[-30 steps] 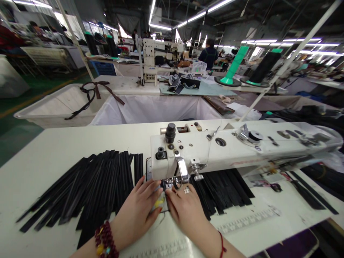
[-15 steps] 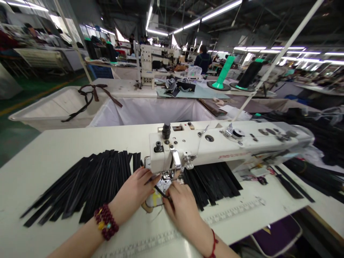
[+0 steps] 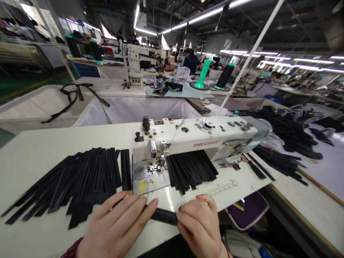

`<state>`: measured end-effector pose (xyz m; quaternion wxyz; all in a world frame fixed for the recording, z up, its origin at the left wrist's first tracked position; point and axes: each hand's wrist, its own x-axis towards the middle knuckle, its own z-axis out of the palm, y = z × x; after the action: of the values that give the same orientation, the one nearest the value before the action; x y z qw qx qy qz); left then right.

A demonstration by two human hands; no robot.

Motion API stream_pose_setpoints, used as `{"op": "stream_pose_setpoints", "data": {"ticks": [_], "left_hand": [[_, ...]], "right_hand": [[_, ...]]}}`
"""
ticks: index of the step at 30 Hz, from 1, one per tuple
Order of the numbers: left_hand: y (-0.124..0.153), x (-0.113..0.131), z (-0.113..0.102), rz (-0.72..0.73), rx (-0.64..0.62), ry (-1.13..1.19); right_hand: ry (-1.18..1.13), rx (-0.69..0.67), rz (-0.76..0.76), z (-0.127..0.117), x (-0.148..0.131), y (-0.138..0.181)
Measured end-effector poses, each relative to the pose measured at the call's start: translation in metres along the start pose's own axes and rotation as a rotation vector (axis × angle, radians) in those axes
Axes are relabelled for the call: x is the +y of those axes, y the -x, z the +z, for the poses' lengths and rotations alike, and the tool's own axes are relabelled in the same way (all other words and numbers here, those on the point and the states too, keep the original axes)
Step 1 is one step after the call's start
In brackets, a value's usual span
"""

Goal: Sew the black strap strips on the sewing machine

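A black strip [image 3: 164, 216] is stretched between my two hands, in front of the sewing machine [image 3: 188, 140] and low over the table's near side. My left hand [image 3: 118, 224] is closed over the strip, fingers pointing right. With its thumb and fingers pinched, my right hand [image 3: 200, 224] grips the strip's right end. The needle and presser foot [image 3: 155, 166] stand beyond my hands, apart from the strip. To the left, a fanned pile of black strips [image 3: 91, 175] lies on the table; a second bunch of black strips [image 3: 190, 168] lies under the machine arm.
Small scissors [image 3: 233, 165] lie right of the machine base. More black pieces [image 3: 287, 132] heap at the right. A cloth-lined bin [image 3: 134, 109] stands behind the table. Thread cones [image 3: 203, 74] and another sewing machine [image 3: 135, 64] are farther back. A person [image 3: 190, 61] is in the background.
Both hands have come away from the presser foot toward me, bringing the black strip out into the open. My view has swung a little to the right.
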<state>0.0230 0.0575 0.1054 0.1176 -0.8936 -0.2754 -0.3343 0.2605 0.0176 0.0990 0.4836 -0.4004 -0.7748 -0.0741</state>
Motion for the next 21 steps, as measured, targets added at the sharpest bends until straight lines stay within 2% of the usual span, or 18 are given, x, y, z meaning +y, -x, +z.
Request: {"op": "stream_pose_setpoints", "data": {"ticks": [7,12,14,19,21], "left_hand": [[-0.003,0.010,-0.002,-0.029,-0.007,0.017],[-0.006,0.009,-0.002,-0.055,-0.044,0.051],[-0.006,0.009,-0.001,-0.104,-0.067,0.098],[-0.005,0.016,-0.002,-0.294,-0.169,0.387],[-0.005,0.018,-0.004,-0.353,-0.210,0.465]], "right_hand": [[0.016,0.006,0.025,-0.006,-0.001,0.001],[-0.046,-0.044,0.059,-0.006,-0.001,0.004],[-0.204,-0.079,0.183,-0.004,-0.001,0.005],[-0.797,-0.234,0.787,-0.001,0.002,0.005],[-0.945,-0.297,0.940,0.000,0.003,0.005]]}}
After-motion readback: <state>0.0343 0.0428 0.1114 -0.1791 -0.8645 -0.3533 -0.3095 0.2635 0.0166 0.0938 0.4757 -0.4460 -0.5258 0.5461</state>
